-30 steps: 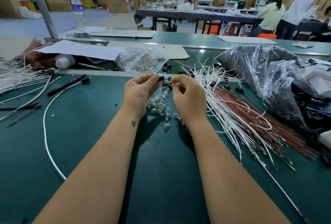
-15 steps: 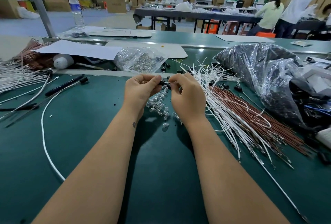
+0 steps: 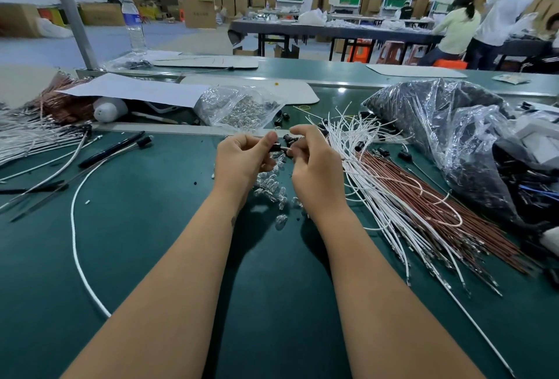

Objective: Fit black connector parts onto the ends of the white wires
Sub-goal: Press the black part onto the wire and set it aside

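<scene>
My left hand (image 3: pixel 242 160) and my right hand (image 3: pixel 311 166) meet over the middle of the green table (image 3: pixel 151 242). Between thumb and fingertips my left hand pinches a small black connector part (image 3: pixel 276 146). My right hand pinches the end of a white wire (image 3: pixel 286 150) right against that part; the wire's run is hidden behind the hand. A fan of white wires (image 3: pixel 372 185) lies just right of my right hand, over brown wires (image 3: pixel 429 203). Loose black connector parts (image 3: pixel 360 146) are scattered among the wire tips.
Small clear bulbs (image 3: pixel 272 191) lie under my hands. A clear bag of bulbs (image 3: pixel 242 109) sits behind them, a large plastic bag of dark parts (image 3: pixel 453 142) at right. Finished wires and a long white wire (image 3: pixel 75 221) lie at left. People work at far tables.
My hands have drawn closer together, and the black part and the wire end now touch between my fingertips.
</scene>
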The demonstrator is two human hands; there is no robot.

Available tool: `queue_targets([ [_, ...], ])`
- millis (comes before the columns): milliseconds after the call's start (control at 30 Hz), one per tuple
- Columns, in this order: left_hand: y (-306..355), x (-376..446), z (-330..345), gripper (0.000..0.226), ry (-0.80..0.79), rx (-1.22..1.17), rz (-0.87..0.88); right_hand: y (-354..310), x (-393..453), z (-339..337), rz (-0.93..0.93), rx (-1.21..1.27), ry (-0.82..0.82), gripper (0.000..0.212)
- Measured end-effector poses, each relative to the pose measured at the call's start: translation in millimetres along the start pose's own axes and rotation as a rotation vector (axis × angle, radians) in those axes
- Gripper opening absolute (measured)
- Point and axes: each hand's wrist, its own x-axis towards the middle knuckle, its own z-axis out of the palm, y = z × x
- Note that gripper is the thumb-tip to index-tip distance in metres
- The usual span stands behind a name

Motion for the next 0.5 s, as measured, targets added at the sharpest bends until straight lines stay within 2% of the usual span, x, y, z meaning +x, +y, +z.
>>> queue_targets([
  [167,1.7,-2.5,1.2,0.044,-0.010,0.120,0.053,-0.7,-2.0,2.5,-0.055,-0.020,-0.087,0.037],
  [267,2.1,-2.6,-0.5,0.047,0.029,0.209,0.092,-2.2,-2.1,3.2,-0.076,-0.004,-0.083,0.034],
  [433,3.2,-2.7,-4.4,0.059,0.065,0.281,0.174,-6.6,-2.4,5.7,-0.108,0.002,-0.101,0.016],
  [500,2.8,-2.2,-6.9,0.062,0.097,0.304,0.202,-3.3,-0.1,5.2,-0.094,-0.070,-0.121,0.010],
])
